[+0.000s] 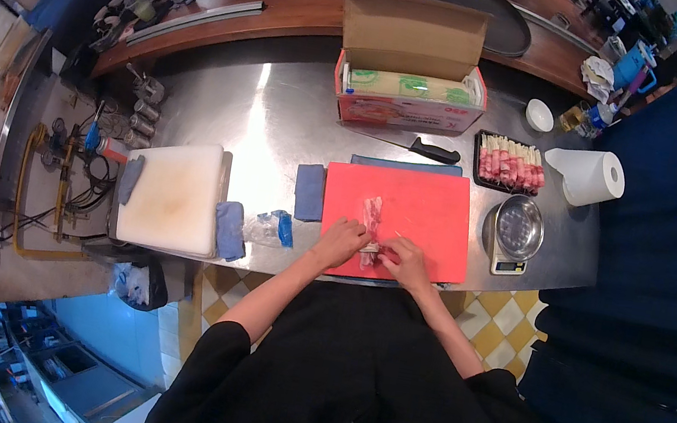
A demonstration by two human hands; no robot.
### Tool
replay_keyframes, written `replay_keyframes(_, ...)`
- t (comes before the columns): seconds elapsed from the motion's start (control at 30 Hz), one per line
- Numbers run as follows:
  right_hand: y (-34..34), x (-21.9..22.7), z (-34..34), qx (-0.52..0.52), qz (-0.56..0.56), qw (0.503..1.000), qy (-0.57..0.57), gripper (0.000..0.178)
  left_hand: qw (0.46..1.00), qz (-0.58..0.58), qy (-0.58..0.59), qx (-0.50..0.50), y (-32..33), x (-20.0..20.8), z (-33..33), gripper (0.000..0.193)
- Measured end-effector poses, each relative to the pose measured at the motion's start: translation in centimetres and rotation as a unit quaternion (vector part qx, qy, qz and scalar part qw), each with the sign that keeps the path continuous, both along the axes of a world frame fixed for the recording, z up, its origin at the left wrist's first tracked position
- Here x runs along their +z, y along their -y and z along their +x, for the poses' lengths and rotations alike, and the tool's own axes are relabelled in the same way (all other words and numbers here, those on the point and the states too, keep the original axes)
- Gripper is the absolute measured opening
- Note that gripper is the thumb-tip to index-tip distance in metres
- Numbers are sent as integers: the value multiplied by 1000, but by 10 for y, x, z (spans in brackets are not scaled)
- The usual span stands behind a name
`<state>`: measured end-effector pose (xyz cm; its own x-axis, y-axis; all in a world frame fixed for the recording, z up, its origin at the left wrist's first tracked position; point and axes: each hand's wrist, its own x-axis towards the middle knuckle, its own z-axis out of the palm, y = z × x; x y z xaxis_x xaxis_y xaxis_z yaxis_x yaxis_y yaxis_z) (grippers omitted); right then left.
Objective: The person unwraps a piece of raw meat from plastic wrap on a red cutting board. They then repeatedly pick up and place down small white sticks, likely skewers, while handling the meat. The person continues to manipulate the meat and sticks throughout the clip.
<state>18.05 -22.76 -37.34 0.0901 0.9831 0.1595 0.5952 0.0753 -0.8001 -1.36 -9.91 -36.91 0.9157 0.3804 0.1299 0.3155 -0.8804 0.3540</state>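
On the red cutting board (434, 213) lies a thin strip of pink-and-white marbled meat (372, 210), stretched away from me. My left hand (342, 243) comes at its near part from the left, fingers bent and closed on the meat. From the right, my right hand (406, 264) pinches the same near end. A small pale bundle (369, 249) sits between my fingertips on the strip; its kind is partly hidden. Right of the board, a black tray (478, 164) holds several meat rolls (510, 163) with pale stalks sticking out.
A black-handled knife (435, 151) lies beyond the board, before an open cardboard box (405, 116). At right are a scale with a metal bowl (518, 230), a paper roll (589, 177) and a white bowl (539, 115). Leftward are blue cloths (309, 192) and a white cutting board (170, 195).
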Motion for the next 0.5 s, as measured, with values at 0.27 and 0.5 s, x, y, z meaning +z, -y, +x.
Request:
replay_keyframes(0.27, -12, -21, -4, 59, 50, 994, 79, 25, 998, -68, 11, 11, 0, 6, -7, 17)
replay_keyframes(0.5, -17, -22, 0, 79, 47, 991, 100, 26, 991, -70, 115, 16, 20, -13, -14, 18)
